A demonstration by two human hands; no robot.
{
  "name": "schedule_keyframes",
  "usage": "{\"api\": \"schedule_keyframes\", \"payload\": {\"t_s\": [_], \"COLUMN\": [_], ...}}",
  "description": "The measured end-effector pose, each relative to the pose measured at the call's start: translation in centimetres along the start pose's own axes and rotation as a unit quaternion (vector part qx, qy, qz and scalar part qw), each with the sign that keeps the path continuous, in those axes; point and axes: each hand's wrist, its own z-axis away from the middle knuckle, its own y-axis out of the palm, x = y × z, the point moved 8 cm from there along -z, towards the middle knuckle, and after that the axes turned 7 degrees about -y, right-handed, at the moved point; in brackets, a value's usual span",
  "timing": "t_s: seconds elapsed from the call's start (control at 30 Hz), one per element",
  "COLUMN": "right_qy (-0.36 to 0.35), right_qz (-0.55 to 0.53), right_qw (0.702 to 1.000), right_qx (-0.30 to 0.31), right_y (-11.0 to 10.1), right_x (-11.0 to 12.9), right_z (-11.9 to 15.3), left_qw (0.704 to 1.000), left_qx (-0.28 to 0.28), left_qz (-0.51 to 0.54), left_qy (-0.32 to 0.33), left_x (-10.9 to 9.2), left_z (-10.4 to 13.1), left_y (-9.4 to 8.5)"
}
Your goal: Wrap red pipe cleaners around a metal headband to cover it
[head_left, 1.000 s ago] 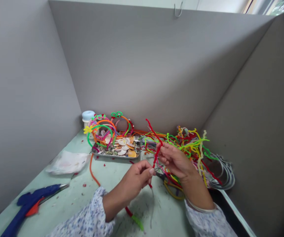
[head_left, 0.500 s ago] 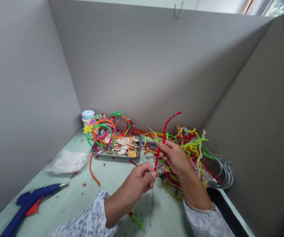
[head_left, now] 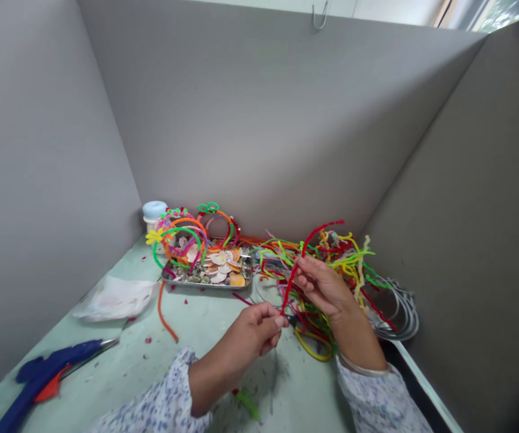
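your left hand (head_left: 254, 332) and, above it, right hand (head_left: 326, 286) pinch the red pipe cleaner (head_left: 287, 294), apparently shaping it, so the next move needs steady tension.

Counted two hands: left hand (head_left: 257, 329), right hand (head_left: 325, 285). Logged one held red pipe cleaner (head_left: 290, 284), one metal tray (head_left: 205, 285), one blue-lidded jar (head_left: 154, 210), one blue tool (head_left: 38, 376), one plastic bag (head_left: 115, 297), one grey cord coil (head_left: 410, 313), one hook (head_left: 319, 24), three grey panels (head_left: 281, 120). Got at least three hoops (head_left: 189, 221), overlapping. Can't count shells (head_left: 221, 258) or piled pipe cleaners (head_left: 352, 261): too many, tangled or stacked.
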Motion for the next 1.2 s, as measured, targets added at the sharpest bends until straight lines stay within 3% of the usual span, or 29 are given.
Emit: {"api": "schedule_keyframes", "payload": {"t_s": [0.2, 0.3, 0.37, 0.47, 0.53, 0.67, 1.03, 1.2], "right_qy": [-0.032, 0.015, 0.048, 0.066, 0.079, 0.081, 0.029, 0.014], "right_qz": [0.076, 0.082, 0.091, 0.115, 0.132, 0.133, 0.081, -0.006], "right_qw": [0.995, 0.996, 0.994, 0.99, 0.987, 0.986, 0.996, 0.998], "right_qx": [-0.052, -0.009, 0.03, 0.055, 0.055, 0.051, -0.015, -0.056], "right_y": [0.5, 1.2, 1.7, 2.5, 2.9, 3.2, 2.2, 2.4], "right_x": [-0.1, -1.1, -2.0, -3.3, -4.3, -5.3, -3.5, -3.6], "right_z": [0.1, 0.2, 0.3, 0.5, 0.5, 0.3, 0.0, 0.0], "left_qw": [0.994, 0.984, 0.978, 0.993, 0.999, 0.997, 0.992, 0.99], "left_qx": [-0.01, 0.042, 0.03, -0.013, -0.008, -0.064, -0.095, -0.085], "left_qz": [-0.111, -0.173, -0.198, -0.105, -0.041, -0.045, -0.072, -0.086], "left_qy": [0.02, 0.02, 0.056, 0.056, 0.027, 0.021, 0.034, 0.067], "left_x": [-1.0, -1.6, -2.6, -2.8, -1.9, -0.9, -1.7, -2.4], "left_z": [0.5, 0.5, 0.3, -0.5, -1.2, -1.9, -1.4, -1.2], "left_y": [-0.4, -0.6, -1.5, -3.4, -3.9, -5.1, -4.8, -4.4]}}
